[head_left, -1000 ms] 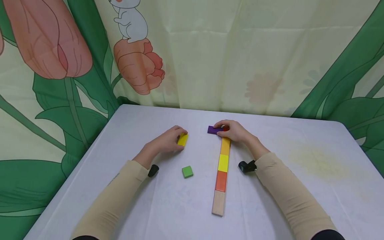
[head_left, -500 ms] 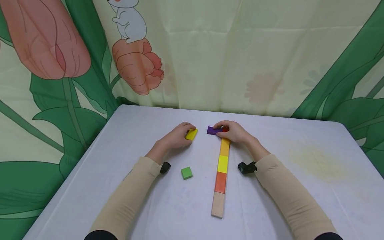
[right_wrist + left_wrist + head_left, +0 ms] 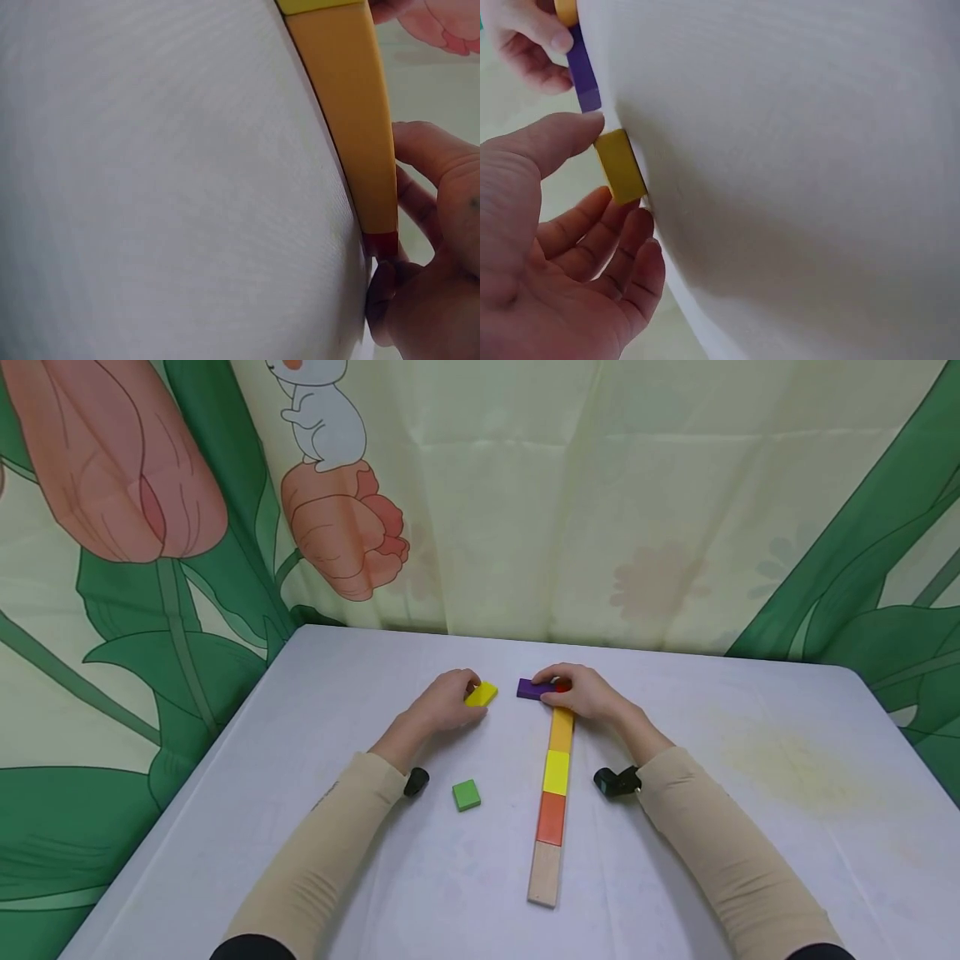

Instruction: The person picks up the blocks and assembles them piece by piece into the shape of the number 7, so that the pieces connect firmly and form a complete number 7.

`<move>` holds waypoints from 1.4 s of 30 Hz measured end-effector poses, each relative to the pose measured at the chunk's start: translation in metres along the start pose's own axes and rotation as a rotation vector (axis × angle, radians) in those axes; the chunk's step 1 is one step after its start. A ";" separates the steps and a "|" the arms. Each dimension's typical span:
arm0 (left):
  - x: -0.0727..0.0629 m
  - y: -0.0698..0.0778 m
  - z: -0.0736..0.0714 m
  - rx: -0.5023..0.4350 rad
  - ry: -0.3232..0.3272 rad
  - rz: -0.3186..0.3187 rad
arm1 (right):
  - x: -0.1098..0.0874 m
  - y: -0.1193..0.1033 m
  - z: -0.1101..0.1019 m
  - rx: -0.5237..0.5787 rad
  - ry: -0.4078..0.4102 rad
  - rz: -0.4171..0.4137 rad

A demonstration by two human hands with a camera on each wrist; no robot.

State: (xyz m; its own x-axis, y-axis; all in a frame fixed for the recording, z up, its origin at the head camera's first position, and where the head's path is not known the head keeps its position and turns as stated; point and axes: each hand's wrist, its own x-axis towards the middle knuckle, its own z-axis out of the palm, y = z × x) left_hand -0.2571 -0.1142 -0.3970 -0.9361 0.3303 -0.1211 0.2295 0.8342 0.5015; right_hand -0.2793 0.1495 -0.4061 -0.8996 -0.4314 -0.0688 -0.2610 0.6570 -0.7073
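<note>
My left hand (image 3: 447,700) pinches a yellow block (image 3: 482,694) between thumb and fingertips, low over the table, just left of a purple block (image 3: 529,690). In the left wrist view the thumb touches one end of the yellow block and fingertips the other. My right hand (image 3: 581,689) holds the purple block's right end between thumb and index finger. Under that hand a small red block (image 3: 562,687) shows partly; the palm and fingers hide the rest. From there a straight row runs toward me: an orange block (image 3: 561,730), a second yellow block (image 3: 556,772), an orange-red block (image 3: 551,819) and a plain wooden block (image 3: 543,874).
A green square block (image 3: 466,795) lies alone left of the row. White cloth covers the table (image 3: 712,860), whose far edge meets a printed curtain (image 3: 525,527). Each wrist carries a small black camera.
The left hand has carried the yellow block right, toward the purple block, slowing in the last half second. The right hand stays at the purple block; the row and green block are unmoved.
</note>
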 end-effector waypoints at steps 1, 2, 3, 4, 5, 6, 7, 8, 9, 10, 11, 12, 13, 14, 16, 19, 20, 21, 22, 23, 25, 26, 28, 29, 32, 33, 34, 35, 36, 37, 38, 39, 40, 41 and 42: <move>0.001 0.000 0.000 0.001 0.003 0.001 | 0.000 0.000 0.000 0.000 0.000 -0.001; 0.001 0.000 0.001 -0.001 0.004 0.001 | 0.000 0.000 0.000 0.000 0.000 0.000; 0.002 0.000 0.001 -0.004 0.003 0.000 | 0.000 0.000 0.000 0.001 0.001 0.000; 0.002 0.000 0.001 -0.007 0.002 0.000 | 0.000 0.001 0.000 0.002 0.001 0.001; 0.003 0.001 0.000 -0.009 0.001 0.002 | 0.000 0.001 0.000 0.003 0.002 0.002; 0.004 0.001 0.000 -0.009 0.000 0.004 | 0.000 0.001 0.000 0.005 0.002 0.003; 0.004 0.001 0.000 -0.011 -0.003 0.005 | 0.000 0.001 0.000 0.006 0.001 0.005; 0.005 0.002 0.000 -0.010 -0.006 0.007 | 0.000 0.001 0.000 0.007 0.001 0.008; 0.005 0.002 0.000 -0.008 -0.009 0.011 | 0.000 0.001 0.000 0.009 0.001 0.010; 0.007 0.002 0.000 -0.007 -0.012 0.017 | 0.000 0.000 0.000 0.009 0.001 0.012; 0.008 0.002 0.000 -0.009 -0.017 0.024 | 0.000 0.000 0.000 0.009 0.001 0.014; 0.009 0.002 0.000 -0.012 -0.021 0.029 | 0.000 0.000 0.000 0.010 0.001 0.016; 0.010 0.002 0.000 -0.014 -0.024 0.036 | -0.001 0.000 0.000 0.009 0.001 0.019; 0.011 0.002 0.000 -0.014 -0.027 0.043 | -0.001 0.000 0.000 0.008 0.002 0.020; 0.013 0.002 0.000 -0.016 -0.031 0.055 | 0.000 0.001 0.000 0.005 0.003 0.021; 0.016 0.003 0.000 -0.017 -0.037 0.066 | 0.000 0.002 0.001 0.004 0.004 0.023; 0.017 0.003 0.000 -0.019 -0.040 0.068 | 0.000 0.002 0.001 0.005 0.006 0.024; 0.018 0.003 -0.001 -0.021 -0.042 0.070 | 0.001 0.002 0.001 0.005 0.005 0.024; 0.019 0.004 -0.001 -0.023 -0.046 0.071 | 0.000 0.002 0.001 0.005 0.005 0.024; 0.020 0.004 -0.001 -0.025 -0.049 0.073 | 0.001 0.003 0.001 0.004 0.004 0.021; 0.022 0.004 -0.002 -0.025 -0.053 0.079 | 0.000 0.002 0.001 0.004 0.003 0.021; 0.023 0.004 -0.002 -0.023 -0.054 0.085 | 0.000 0.002 0.001 0.005 0.004 0.021; 0.026 0.004 -0.003 -0.020 -0.056 0.096 | 0.000 0.001 0.001 0.002 0.002 0.015; 0.028 0.003 -0.003 -0.019 -0.057 0.102 | 0.000 0.001 0.001 0.002 0.002 0.014; 0.032 0.003 -0.004 -0.016 -0.061 0.115 | -0.001 0.000 0.000 0.005 0.006 0.013; 0.033 0.003 -0.004 -0.015 -0.063 0.117 | -0.001 0.000 0.000 0.005 0.005 0.011; 0.034 0.002 -0.004 -0.015 -0.065 0.119 | -0.001 -0.001 0.000 0.006 0.006 0.014; 0.035 0.002 -0.004 -0.012 -0.067 0.123 | -0.001 -0.001 0.000 0.006 0.007 0.016; 0.036 0.002 -0.004 -0.012 -0.068 0.125 | -0.001 -0.001 0.000 0.008 0.007 0.018; 0.037 0.003 -0.005 -0.012 -0.070 0.128 | -0.001 -0.001 0.000 0.008 0.006 0.020; 0.038 0.003 -0.005 -0.009 -0.071 0.130 | -0.001 -0.001 0.000 0.009 0.005 0.021; 0.038 0.003 -0.005 -0.008 -0.072 0.132 | -0.001 -0.001 0.000 0.012 0.003 0.023; 0.039 0.003 -0.005 -0.009 -0.074 0.134 | -0.001 -0.001 0.000 0.014 0.003 0.026; 0.040 0.004 -0.005 -0.008 -0.076 0.137 | -0.001 -0.001 0.000 0.015 0.003 0.027; 0.040 0.004 -0.005 -0.009 -0.078 0.140 | -0.001 -0.001 0.000 0.017 0.004 0.028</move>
State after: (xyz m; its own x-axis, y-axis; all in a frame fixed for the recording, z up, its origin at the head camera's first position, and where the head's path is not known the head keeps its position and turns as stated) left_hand -0.2951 -0.0993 -0.3955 -0.8716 0.4764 -0.1157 0.3533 0.7740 0.5254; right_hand -0.2785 0.1492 -0.4055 -0.9077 -0.4107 -0.0861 -0.2299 0.6584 -0.7167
